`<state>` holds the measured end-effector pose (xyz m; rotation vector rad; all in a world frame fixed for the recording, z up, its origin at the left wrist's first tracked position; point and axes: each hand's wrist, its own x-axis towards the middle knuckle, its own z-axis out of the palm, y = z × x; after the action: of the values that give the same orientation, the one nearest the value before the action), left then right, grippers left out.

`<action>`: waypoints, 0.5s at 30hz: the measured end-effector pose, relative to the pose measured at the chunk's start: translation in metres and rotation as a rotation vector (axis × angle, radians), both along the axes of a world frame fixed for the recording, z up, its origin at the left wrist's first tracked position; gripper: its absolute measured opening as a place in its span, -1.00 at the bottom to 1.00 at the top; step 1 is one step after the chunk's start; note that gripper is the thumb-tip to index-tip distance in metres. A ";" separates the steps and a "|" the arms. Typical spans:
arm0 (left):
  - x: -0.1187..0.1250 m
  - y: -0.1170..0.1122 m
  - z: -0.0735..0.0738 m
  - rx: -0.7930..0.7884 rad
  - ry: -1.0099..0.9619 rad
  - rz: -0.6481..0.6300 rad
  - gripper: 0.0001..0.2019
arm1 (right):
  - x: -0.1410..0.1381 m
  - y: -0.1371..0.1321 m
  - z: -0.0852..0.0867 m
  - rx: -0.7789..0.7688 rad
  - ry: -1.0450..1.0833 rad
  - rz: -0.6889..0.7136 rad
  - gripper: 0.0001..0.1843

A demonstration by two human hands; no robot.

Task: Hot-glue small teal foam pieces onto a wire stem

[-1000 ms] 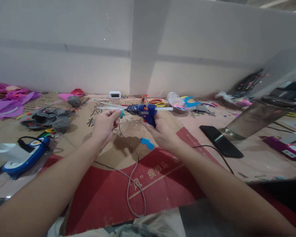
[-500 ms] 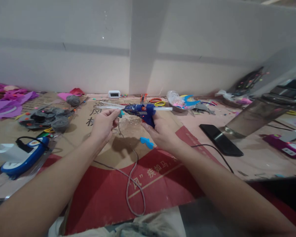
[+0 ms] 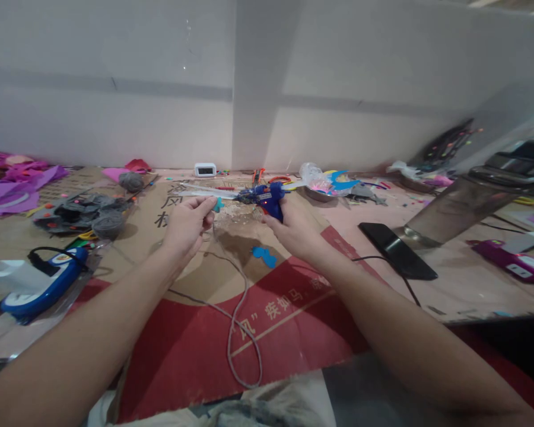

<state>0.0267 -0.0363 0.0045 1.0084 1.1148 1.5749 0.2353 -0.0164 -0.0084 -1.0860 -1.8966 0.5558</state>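
My right hand is wrapped round the grip of a blue hot glue gun, whose nozzle points left. A glue stick sticks out of its back end. Between thumb and finger, my left hand pinches a small teal cut-out piece, apart from the nozzle. A grey cord hangs below the left hand and lies looped on the cardboard sheet. A blue wavy cut-out rests on the cardboard beneath the glue gun.
A black phone and a tilted clear tumbler are on the right, with a magenta power strip. Grey yarn bundles and a blue power strip sit left. A small white clock stands by the wall.
My right hand has drawn the glue gun to the right, so its nozzle is now away from the teal piece. My left hand stays nearly in place, still pinching it.
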 end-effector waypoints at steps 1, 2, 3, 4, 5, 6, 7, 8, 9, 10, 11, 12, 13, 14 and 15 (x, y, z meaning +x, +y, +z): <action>0.000 0.000 0.000 -0.002 -0.001 -0.005 -0.88 | 0.003 0.007 -0.004 -0.067 0.019 -0.026 -0.78; 0.000 0.000 0.000 -0.001 -0.005 -0.007 -0.88 | 0.007 0.014 -0.008 -0.152 0.031 -0.045 -0.80; 0.000 0.000 0.000 0.001 -0.011 -0.012 -0.88 | 0.011 0.020 -0.011 -0.249 0.029 -0.058 -0.82; 0.000 0.000 0.000 0.004 -0.019 -0.021 -0.88 | 0.016 0.026 -0.013 -0.337 0.007 -0.075 -0.83; 0.000 0.000 0.000 0.007 -0.027 -0.026 -0.88 | 0.021 0.031 -0.014 -0.393 -0.044 -0.099 -0.83; 0.001 0.000 -0.001 0.012 -0.033 -0.024 -0.89 | 0.026 0.035 -0.013 -0.401 -0.117 -0.140 -0.82; 0.001 0.000 -0.001 0.019 -0.030 -0.014 -0.90 | 0.031 0.037 -0.011 -0.364 -0.205 -0.196 -0.80; 0.002 0.000 -0.001 0.031 -0.014 0.002 -0.91 | 0.035 0.038 -0.009 -0.291 -0.290 -0.269 -0.76; 0.002 0.000 -0.002 0.049 0.014 0.022 -0.92 | 0.037 0.038 -0.006 -0.199 -0.352 -0.347 -0.73; 0.003 0.000 -0.002 0.079 0.052 0.048 -0.94 | 0.038 0.036 -0.003 -0.101 -0.377 -0.414 -0.71; 0.003 0.000 -0.003 0.124 0.103 0.080 -0.95 | 0.035 0.032 0.000 -0.014 -0.362 -0.448 -0.72; 0.004 -0.001 -0.003 0.178 0.167 0.113 -0.97 | 0.030 0.027 0.002 0.051 -0.311 -0.439 -0.74; 0.004 -0.001 -0.004 0.237 0.238 0.151 -0.98 | 0.022 0.021 0.004 0.089 -0.232 -0.386 -0.78; 0.003 -0.002 -0.004 0.292 0.316 0.187 -0.98 | 0.012 0.015 0.005 0.095 -0.139 -0.284 -0.83; 0.003 -0.003 -0.005 0.336 0.396 0.221 -0.98 | 0.001 0.008 0.005 0.054 -0.031 -0.169 -0.84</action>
<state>0.0298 -0.0389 -0.0002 1.5132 1.2861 1.8300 0.2359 -0.0086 -0.0033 -1.2127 -1.8148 0.3923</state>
